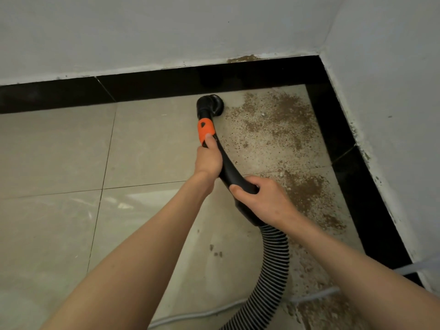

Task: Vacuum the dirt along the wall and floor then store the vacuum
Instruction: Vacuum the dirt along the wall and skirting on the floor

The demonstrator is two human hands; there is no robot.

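Note:
A black vacuum wand [225,166] with an orange collar [205,131] ends in a round nozzle [210,104] pressed to the floor beside the black skirting [152,83]. My left hand [208,159] grips the wand just below the orange collar, thumb on the collar. My right hand [264,198] grips the wand's lower end where the ribbed black hose [273,270] joins. Brown dirt [276,122] is spread over the beige floor tiles to the right of the nozzle and along the right wall. A brown smear [242,59] sits on the wall above the skirting.
White walls meet in a corner [321,55] at the upper right. A white cord [202,314] lies on the floor under the hose. Beige tiles [59,151] stretch to the left. More dirt [319,313] lies at the lower right.

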